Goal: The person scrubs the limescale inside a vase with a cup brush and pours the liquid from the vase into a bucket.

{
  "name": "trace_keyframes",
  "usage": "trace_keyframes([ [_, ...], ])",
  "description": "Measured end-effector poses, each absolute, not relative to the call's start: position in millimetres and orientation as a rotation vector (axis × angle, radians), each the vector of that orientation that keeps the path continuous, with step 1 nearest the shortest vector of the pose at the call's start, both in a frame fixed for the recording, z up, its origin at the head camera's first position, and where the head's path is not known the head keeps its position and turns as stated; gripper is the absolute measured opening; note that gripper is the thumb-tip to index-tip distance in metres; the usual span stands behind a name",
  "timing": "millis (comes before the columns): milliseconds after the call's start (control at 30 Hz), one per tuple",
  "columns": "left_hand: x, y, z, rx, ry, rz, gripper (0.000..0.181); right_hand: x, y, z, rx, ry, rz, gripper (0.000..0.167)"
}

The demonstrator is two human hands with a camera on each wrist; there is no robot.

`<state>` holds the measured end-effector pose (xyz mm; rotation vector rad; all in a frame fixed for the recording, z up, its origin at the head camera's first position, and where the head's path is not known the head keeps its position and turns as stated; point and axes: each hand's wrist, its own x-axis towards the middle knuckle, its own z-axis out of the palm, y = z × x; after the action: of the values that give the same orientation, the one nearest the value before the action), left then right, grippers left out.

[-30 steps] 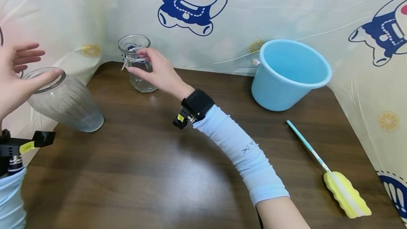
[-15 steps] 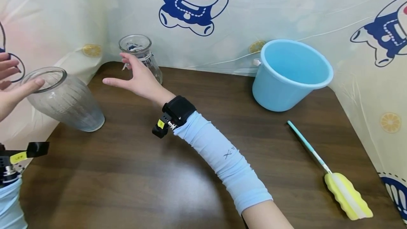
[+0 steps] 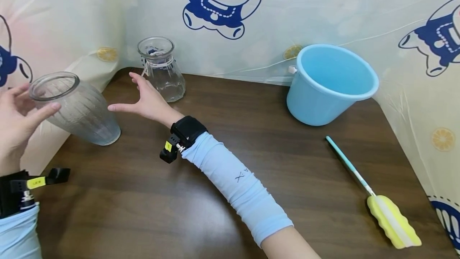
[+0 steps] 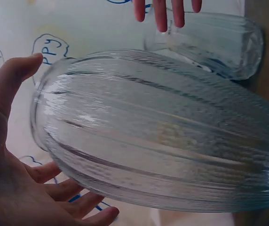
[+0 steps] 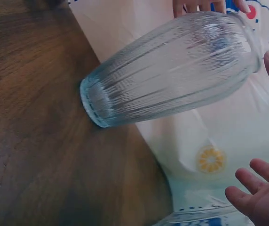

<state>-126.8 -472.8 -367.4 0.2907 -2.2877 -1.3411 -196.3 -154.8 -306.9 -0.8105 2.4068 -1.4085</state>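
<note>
A large ribbed glass vase (image 3: 86, 111) stands on the left of the table, its wide mouth towards the upper left in the head view. Beside its rim is my left hand (image 3: 16, 125), thumb and fingers spread around the near side. In the left wrist view a gap shows between the thumb (image 4: 19, 70) and the vase; whether the other fingers touch the glass I cannot tell. My right hand (image 3: 149, 101) reaches between the two vases, thumb and fingers apart, holding nothing. Just behind it stands a smaller clear glass vase (image 3: 167, 83) with a white tie at its neck.
A light blue bucket (image 3: 312, 105) stands at the back right. In front of it lies a long-handled sponge brush (image 3: 389, 219), yellow and white at its head. A patterned sheet (image 3: 287, 11) hangs behind and at both sides of the brown wooden table (image 3: 179, 211).
My right hand has moved left and nearer, away from the small vase towards the large one. The left hand has lowered beside the large vase's rim. Both vases stay in place.
</note>
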Motion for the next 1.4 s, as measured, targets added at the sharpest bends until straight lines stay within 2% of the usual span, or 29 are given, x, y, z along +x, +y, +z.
trace_keyframes([
  [133,-123,-458,-370,0.235,-2.318,-1.402,0.071,-195,-163,-315,-0.81,2.386,-1.402,0.094],
  [333,-106,-399,-338,0.012,-2.005,-1.915,0.073,-190,-176,-324,-0.813,2.374,-1.385,0.1],
  [500,-94,-373,-324,0.092,-1.937,-2.068,0.079,-188,-181,-328,-0.843,2.376,-1.357,0.102],
  [667,-93,-371,-322,0.138,-1.91,-2.06,0.079,-186,-184,-328,-0.881,2.371,-1.33,0.103],
  [900,-93,-360,-321,0.067,-2.008,-1.944,0.078,-181,-187,-330,-0.964,2.369,-1.236,0.105],
  [1167,-96,-334,-318,-0.155,-1.979,-1.923,0.088,-176,-183,-328,-1.057,2.322,-1.298,0.111],
  [1400,-92,-319,-320,-0.025,-2.132,-1.825,0.083,-174,-169,-326,-1.158,2.398,-1.289,0.113],
])
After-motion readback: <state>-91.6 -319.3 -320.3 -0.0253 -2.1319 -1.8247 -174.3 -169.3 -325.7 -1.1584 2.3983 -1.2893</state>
